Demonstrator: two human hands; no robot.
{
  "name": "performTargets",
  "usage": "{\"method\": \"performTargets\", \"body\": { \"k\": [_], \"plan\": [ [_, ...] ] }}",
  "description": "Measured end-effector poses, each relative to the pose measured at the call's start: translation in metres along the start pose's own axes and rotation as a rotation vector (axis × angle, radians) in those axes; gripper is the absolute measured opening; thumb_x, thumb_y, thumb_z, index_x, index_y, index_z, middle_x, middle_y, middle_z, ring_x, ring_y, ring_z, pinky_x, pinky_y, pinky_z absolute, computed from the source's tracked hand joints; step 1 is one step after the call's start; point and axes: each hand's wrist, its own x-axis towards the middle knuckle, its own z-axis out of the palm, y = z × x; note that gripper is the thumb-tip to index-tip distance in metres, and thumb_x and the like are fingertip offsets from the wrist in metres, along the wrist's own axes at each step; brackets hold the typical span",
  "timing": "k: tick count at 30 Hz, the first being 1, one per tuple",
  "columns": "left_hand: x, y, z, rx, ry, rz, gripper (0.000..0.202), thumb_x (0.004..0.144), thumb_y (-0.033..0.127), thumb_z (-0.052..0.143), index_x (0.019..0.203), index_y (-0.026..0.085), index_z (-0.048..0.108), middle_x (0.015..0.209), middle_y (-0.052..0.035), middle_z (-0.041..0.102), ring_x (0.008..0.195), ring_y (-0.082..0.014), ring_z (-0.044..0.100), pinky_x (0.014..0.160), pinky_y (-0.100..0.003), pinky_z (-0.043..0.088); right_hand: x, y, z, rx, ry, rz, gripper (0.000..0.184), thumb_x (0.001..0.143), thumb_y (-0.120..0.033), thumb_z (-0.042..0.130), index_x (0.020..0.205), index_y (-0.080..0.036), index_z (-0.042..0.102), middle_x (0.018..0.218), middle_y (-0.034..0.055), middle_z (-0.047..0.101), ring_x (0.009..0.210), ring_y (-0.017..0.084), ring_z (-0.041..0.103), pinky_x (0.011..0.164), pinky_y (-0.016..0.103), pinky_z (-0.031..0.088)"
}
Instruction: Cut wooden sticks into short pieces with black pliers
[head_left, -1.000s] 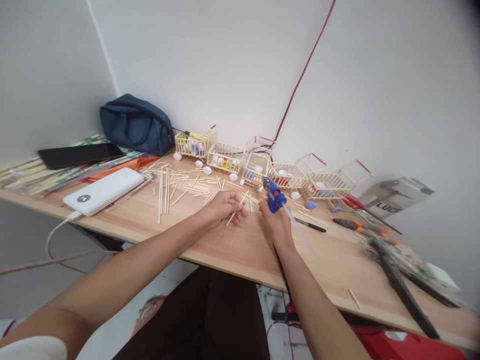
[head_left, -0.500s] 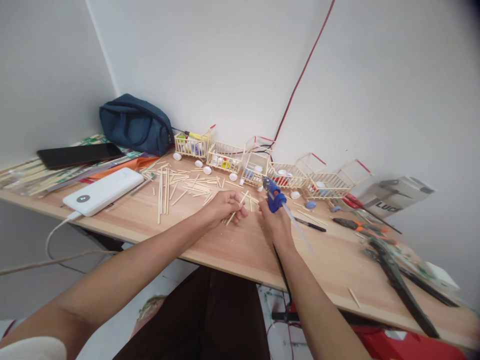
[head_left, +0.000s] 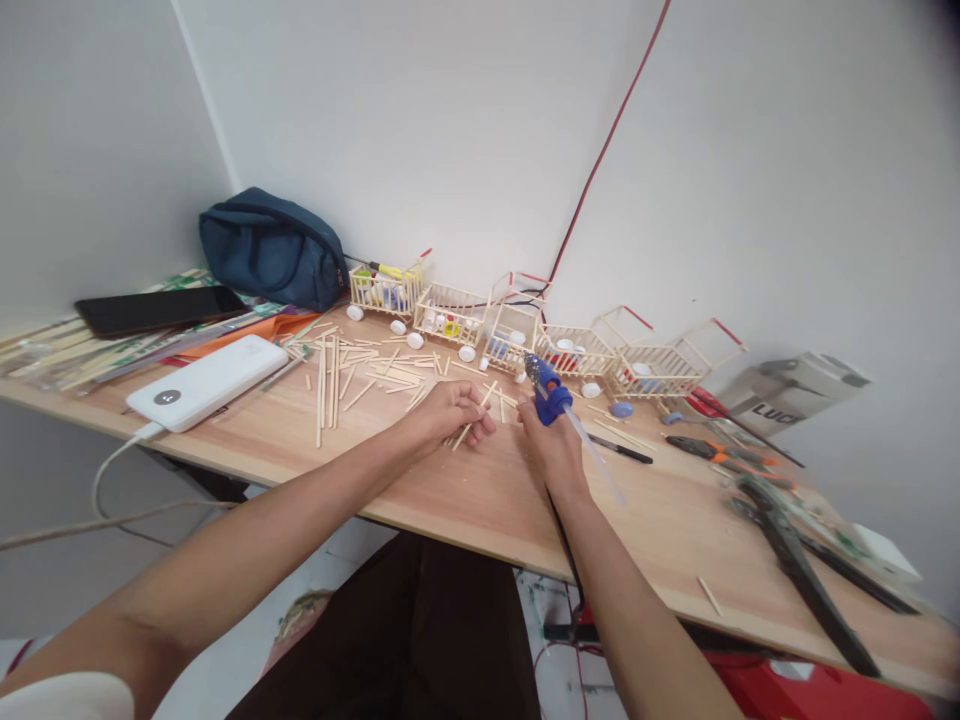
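Pinched in the fingers of my left hand is a thin wooden stick, held slanting just above the tabletop. My right hand grips a blue hot glue gun by its handle; a clear glue stick pokes out of its back end. The gun's nozzle points away from me, toward the row of small carts. Beyond my left hand lie many loose cut wooden sticks. Several little shopping carts made of sticks, with round wheels and red handles, stand along the wall.
At left are a white power bank with a cable, a black phone and a blue pouch. To the right lie a black pen, orange-handled pliers, a long dark tool and a box.
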Motion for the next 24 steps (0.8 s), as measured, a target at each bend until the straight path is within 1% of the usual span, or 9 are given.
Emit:
{"method": "performTargets", "body": {
  "k": [12,24],
  "plan": [
    [-0.0004,-0.0006,-0.001,0.004,-0.011,0.012,0.01,0.077,0.007,0.058,0.075,0.012,0.05,0.067,-0.0084,0.069,0.045,-0.0098,0.057,0.043,-0.021,0.047,-0.0012,-0.0027,-0.0009,0.004,0.005,0.003,0.026,0.076,-0.041,0.051,0.061,-0.02,0.048,0.059,0.0,0.05,0.061,0.016,0.046,0.059,0.029,0.034],
    [0.0004,-0.0019,-0.0017,0.007,-0.018,0.017,0.008,0.078,0.007,0.057,0.075,0.012,0.05,0.067,-0.0084,0.069,0.045,-0.0099,0.057,0.043,-0.021,0.048,-0.0009,-0.0022,-0.0014,-0.004,-0.004,-0.022,0.026,0.077,-0.041,0.05,0.062,-0.02,0.05,0.059,0.0003,0.051,0.061,0.016,0.048,0.06,0.03,0.035]
  ]
}}
